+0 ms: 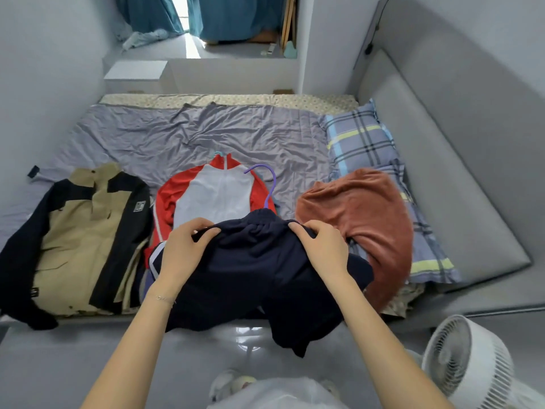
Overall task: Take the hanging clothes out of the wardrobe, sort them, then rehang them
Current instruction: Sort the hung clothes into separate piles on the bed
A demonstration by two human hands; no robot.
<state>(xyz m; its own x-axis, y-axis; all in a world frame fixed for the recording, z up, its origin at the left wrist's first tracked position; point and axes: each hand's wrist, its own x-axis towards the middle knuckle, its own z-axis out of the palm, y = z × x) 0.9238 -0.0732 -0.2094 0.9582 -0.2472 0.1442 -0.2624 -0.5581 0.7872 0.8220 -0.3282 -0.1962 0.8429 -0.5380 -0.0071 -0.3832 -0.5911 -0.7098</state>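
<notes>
Both hands are on one garment, from where I sit. The left hand [182,246] has its grip closed on the bunched waistband of the navy shorts [250,276], fingers curled into the cloth. The right hand [321,249] pinches the same waistband at its other end, so that grip is closed too. The shorts are held at the near edge of the bed [177,137], their legs drooping over the edge toward the floor. A thin bracelet [162,298] sits on the left wrist.

Right behind the shorts, a purple hanger [269,184] pokes its hook up (whether it is attached to the shorts I cannot tell from here). Beside that hook lies a red and white jacket [215,193], flat on the bed, collar pointing away, its lower part covered by the shorts.

Off to the left, a tan and navy jacket [79,231] is spread out, one dark sleeve trailing to the bed's edge. To the right, a rust-brown fleece [362,216] is heaped on a plaid pillow [359,137], touching the shorts. Down at lower right, a white fan [472,358] stands beside the bed.
</notes>
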